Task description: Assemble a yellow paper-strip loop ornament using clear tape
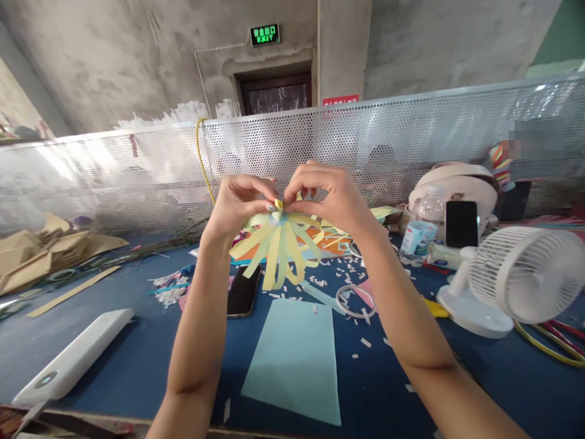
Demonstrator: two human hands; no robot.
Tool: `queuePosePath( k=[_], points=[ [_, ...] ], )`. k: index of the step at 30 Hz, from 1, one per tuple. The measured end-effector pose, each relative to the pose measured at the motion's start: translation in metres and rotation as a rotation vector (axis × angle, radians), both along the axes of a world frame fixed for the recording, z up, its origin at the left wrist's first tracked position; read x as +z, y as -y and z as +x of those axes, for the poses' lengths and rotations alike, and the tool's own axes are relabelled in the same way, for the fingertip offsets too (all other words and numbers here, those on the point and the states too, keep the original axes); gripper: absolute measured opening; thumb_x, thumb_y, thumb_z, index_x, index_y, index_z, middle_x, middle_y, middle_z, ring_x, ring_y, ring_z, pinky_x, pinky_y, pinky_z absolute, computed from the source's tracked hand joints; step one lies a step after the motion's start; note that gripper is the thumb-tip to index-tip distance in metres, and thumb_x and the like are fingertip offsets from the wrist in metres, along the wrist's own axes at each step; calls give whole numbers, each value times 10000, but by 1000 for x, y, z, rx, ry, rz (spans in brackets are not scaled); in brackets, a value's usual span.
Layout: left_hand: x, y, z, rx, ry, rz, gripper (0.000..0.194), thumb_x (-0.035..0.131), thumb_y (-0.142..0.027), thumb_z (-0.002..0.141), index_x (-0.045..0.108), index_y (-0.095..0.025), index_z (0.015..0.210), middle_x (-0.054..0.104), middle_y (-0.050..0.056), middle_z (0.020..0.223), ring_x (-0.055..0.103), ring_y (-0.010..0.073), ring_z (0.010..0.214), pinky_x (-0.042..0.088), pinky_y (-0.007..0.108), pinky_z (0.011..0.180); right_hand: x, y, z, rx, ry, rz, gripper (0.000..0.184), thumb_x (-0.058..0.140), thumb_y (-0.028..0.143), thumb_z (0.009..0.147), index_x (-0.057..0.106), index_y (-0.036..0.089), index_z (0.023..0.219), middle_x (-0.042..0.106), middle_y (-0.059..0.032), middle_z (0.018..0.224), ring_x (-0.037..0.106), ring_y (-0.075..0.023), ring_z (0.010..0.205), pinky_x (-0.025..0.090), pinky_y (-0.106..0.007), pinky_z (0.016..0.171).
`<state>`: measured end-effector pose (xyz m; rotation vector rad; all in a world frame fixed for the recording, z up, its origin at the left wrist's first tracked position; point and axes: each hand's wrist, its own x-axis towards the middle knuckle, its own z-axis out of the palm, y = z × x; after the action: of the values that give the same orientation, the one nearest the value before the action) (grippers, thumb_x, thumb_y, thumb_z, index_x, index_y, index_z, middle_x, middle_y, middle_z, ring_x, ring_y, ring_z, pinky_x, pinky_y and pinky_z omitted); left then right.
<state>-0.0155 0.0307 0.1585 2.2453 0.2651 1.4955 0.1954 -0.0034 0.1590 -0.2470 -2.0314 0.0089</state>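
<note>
Both my hands are raised above the blue table [137, 360] and pinch the top of a yellow paper flower [278, 247] made of looped strips. My left hand [240, 201] grips it from the left with fingertips closed on the centre. My right hand [326, 195] pinches the same centre from the right. The looped strips hang down and fan out below my fingers. A light blue paper sheet [297, 360] lies flat on the table right under the flower.
A black phone [242, 292] and a tape ring [354, 302] lie near the sheet, among paper scraps. A white fan [521, 277], a water bottle [420, 231] and a second phone [461, 224] stand at right. A white power bank [75, 356] lies at left, brown card [41, 253] beyond. A perforated metal screen [411, 140] backs the table.
</note>
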Motion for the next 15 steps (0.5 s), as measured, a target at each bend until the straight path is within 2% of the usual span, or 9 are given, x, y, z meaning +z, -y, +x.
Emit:
queuePosePath(
  k=[2, 8, 11, 15],
  points=[
    [-2, -6, 2, -66, 10, -16, 321, 884, -497, 617, 699, -235, 626, 668, 5, 625, 621, 149, 612, 542, 380, 807, -1, -1, -1, 32, 2, 5, 144, 719, 304, 874, 685, 212, 769, 625, 6, 777, 507, -144, 766, 386, -296, 706],
    [-2, -13, 13, -215, -20, -23, 362, 894, -468, 604, 648, -221, 699, 617, 3, 721, 601, 158, 684, 503, 320, 683, -4, -2, -1, 80, -47, -20, 91, 756, 284, 840, 705, 217, 805, 617, 16, 777, 513, -124, 734, 402, -284, 697],
    [-2, -14, 16, -234, -33, -28, 434, 897, -490, 587, 633, -220, 800, 604, 8, 763, 597, 171, 733, 488, 322, 703, -5, -3, -1, 104, -54, -35, 70, 759, 281, 838, 726, 221, 850, 619, 13, 786, 525, -120, 733, 411, -282, 697],
    [-5, -14, 18, -181, -57, -88, 554, 870, -587, 570, 617, -214, 892, 606, 15, 756, 599, 194, 782, 485, 336, 746, -5, -3, 0, 98, -41, -57, 97, 730, 329, 863, 735, 233, 854, 623, 5, 794, 524, -134, 754, 419, -297, 715]
  ],
)
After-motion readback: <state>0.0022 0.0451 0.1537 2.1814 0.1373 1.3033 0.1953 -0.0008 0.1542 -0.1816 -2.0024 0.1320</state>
